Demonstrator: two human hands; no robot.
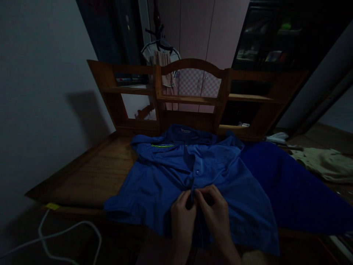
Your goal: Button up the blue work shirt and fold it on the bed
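A blue button-up shirt point(154, 180) lies spread on the wooden desk, collar toward the back, its lower hem hanging over the front edge. Both hands meet at the front placket, below a visible round button point(197, 172). My left hand point(183, 213) pinches the placket edge from the left. From the right, my right hand point(215, 206) pinches the same strip, thumb and fingertips pressed together. What sits exactly between the fingertips is hidden. A yellow-green stripe runs across the chest on the left side of the shirt.
Behind the shirt rises a wooden shelf point(190, 99) fixed to the desk point(102, 169). Dark blue cloth point(270, 180) covers the right side. A white cable point(68, 230) loops at the lower left, near a yellow tag point(53, 206). A wall point(55, 92) borders the left.
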